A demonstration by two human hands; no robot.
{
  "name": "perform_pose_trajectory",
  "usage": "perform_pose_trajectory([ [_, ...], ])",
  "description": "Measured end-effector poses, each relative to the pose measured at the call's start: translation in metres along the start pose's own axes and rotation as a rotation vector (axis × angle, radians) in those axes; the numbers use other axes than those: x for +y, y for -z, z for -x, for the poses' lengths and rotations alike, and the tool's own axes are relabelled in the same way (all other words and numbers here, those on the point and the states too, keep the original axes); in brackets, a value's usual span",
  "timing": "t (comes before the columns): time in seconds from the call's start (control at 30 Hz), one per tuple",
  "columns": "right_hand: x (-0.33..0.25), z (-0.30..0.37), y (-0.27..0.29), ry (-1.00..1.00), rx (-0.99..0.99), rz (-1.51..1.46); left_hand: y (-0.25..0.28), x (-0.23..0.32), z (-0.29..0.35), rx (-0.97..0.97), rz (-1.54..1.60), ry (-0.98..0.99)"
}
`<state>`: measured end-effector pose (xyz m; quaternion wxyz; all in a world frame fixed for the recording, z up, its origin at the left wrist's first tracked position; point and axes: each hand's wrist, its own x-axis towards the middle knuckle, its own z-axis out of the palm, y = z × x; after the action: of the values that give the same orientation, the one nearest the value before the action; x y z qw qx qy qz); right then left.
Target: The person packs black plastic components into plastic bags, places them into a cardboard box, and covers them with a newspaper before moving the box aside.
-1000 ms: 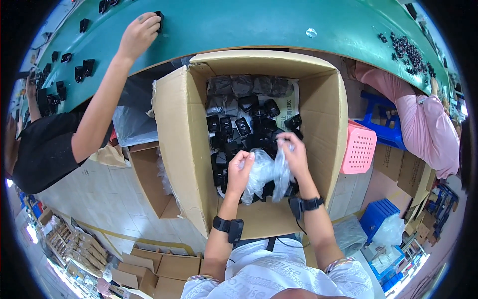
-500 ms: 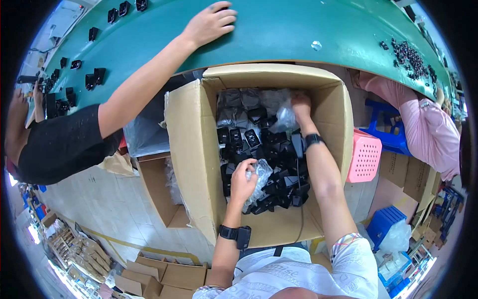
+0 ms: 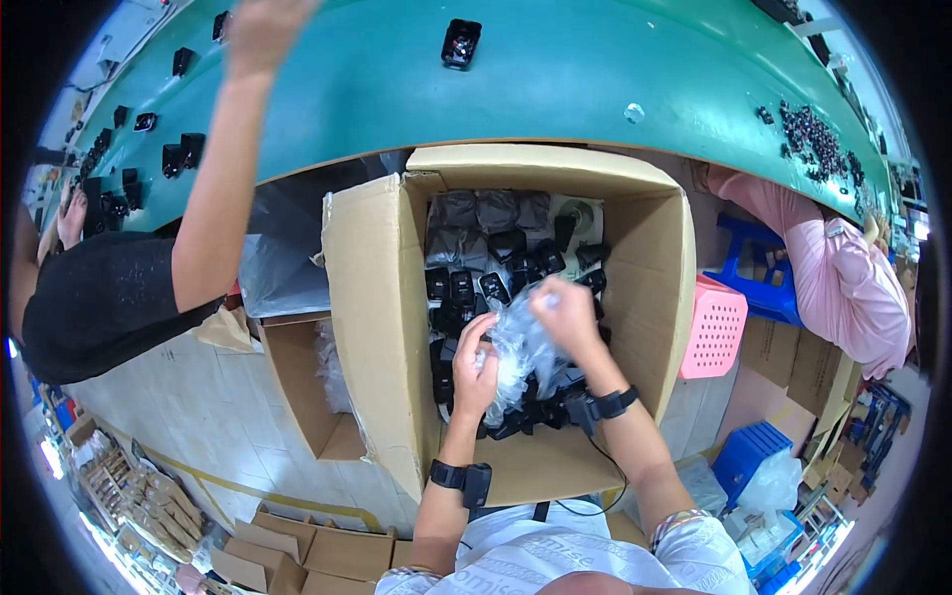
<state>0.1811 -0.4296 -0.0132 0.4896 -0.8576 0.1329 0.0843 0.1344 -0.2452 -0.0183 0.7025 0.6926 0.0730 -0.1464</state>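
Observation:
An open cardboard box (image 3: 658,258) stands in front of me, holding many small black plastic parts (image 3: 462,290) and several wrapped grey bundles (image 3: 496,210) along its far side. Over the parts, my left hand (image 3: 474,375) has its fingers closed round crumpled see-through plastic bags (image 3: 512,373). My right hand (image 3: 565,315) is just right of it, its fingers gripping the upper part of the same plastic. Which bag each hand grips is hard to separate in the bunched film. A dark band with a small device sits on each wrist, and a thin cable hangs from the right one.
A green table (image 3: 555,89) runs beyond the box, bearing black housings (image 3: 461,44) and a pile of tiny dark parts (image 3: 821,139). A co-worker's arm (image 3: 230,188) reaches over it at left. A pink basket (image 3: 716,327) and a blue stool (image 3: 756,266) stand right of the box.
My right hand has come from the box's far right corner toward my left hand, bringing plastic film with it. The co-worker's hand has moved left, exposing a black housing on the table.

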Motion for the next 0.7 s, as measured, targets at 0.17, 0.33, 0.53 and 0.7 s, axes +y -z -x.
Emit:
perform_pose_trajectory([
  [0.17, -0.048, 0.035, -0.080, 0.045, -0.020, -0.302, -0.009, -0.025, 0.005, 0.167, 0.538, 0.151],
  [0.33, -0.040, 0.042, -0.103, 0.235, 0.213, -0.209, 0.020, -0.063, 0.022, 0.068, 0.590, 0.291],
  [0.53, -0.008, 0.024, -0.069, 0.432, 0.111, 0.270, -0.012, -0.020, 0.015, 0.131, 0.565, 0.459],
  [0.7, -0.003, -0.036, -0.023, -0.142, -0.288, -0.656, 0.006, 0.003, 0.012, 0.063, 0.624, 0.520],
])
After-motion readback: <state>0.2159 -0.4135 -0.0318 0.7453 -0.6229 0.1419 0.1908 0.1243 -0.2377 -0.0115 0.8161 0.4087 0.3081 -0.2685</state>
